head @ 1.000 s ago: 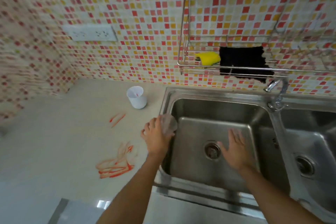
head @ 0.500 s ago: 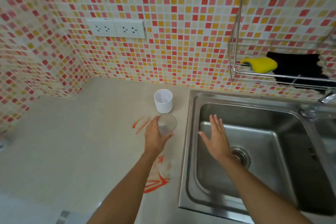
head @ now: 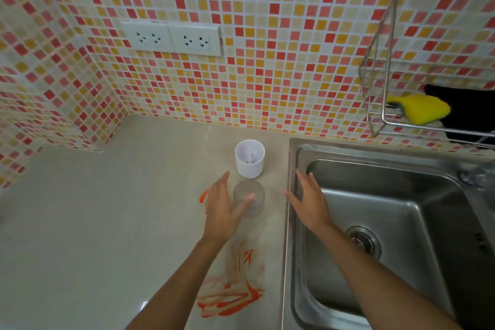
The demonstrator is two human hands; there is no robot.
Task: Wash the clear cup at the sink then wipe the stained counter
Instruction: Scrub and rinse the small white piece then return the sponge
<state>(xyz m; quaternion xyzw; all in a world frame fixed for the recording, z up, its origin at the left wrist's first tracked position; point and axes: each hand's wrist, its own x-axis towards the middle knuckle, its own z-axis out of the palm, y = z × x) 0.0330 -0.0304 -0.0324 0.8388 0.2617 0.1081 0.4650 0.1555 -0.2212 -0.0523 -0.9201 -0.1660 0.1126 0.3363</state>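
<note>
left hand (head: 223, 211) has released clear cup (head: 249, 198), seemingly upright, mouth up.

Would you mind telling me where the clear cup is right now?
The clear cup stands on the counter left of the sink, just in front of the white cup, beside the open left hand.

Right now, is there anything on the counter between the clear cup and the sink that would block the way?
Nothing visible blocks it. The clear cup stands on the counter just left of the sink rim. The white cup is behind it, nearer the wall. Only the open right hand hovers over the rim.
</note>
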